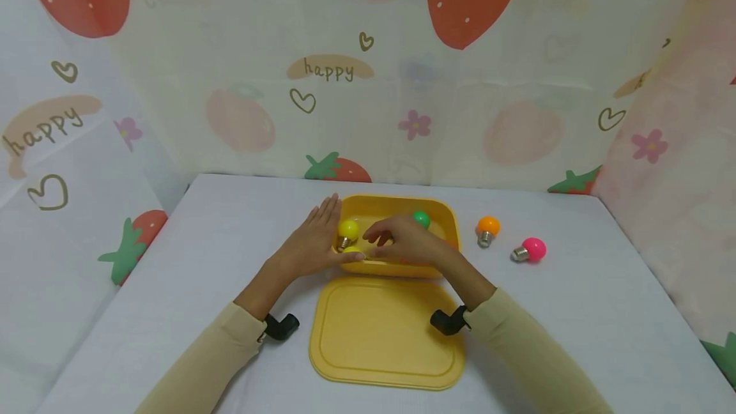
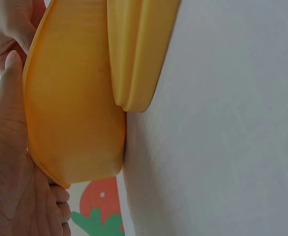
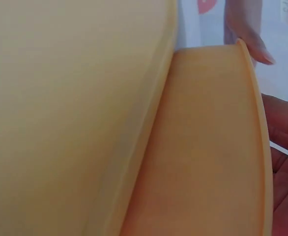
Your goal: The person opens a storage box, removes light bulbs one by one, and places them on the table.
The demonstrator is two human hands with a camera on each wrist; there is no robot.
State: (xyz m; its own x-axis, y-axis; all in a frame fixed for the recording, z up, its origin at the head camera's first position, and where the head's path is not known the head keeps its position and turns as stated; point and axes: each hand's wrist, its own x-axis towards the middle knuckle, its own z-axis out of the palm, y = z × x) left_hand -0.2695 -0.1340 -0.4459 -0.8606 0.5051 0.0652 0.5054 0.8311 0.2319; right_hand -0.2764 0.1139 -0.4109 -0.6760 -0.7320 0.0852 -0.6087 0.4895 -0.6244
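A yellow plastic box (image 1: 397, 269) holds small coloured light bulbs. My left hand (image 1: 310, 241) rests against its left rim with straight fingers, the thumb lying along the front edge. Over the box's middle, my right hand (image 1: 411, 239) reaches in with loosely bent fingers; a gap shows between thumb and forefinger, and nothing is seen in it. Inside, a yellow bulb (image 1: 347, 230) lies at the left, with another yellow bulb (image 1: 352, 250) partly behind my left thumb. A green bulb (image 1: 421, 218) is behind my right hand, which hides much of the interior.
The yellow lid (image 1: 388, 334) lies flat in front of the box. To the box's right, an orange bulb (image 1: 488, 229) and a pink bulb (image 1: 531, 250) lie on the white tabletop (image 1: 575, 312). Strawberry-printed cloth (image 1: 374, 126) encloses the back and sides.
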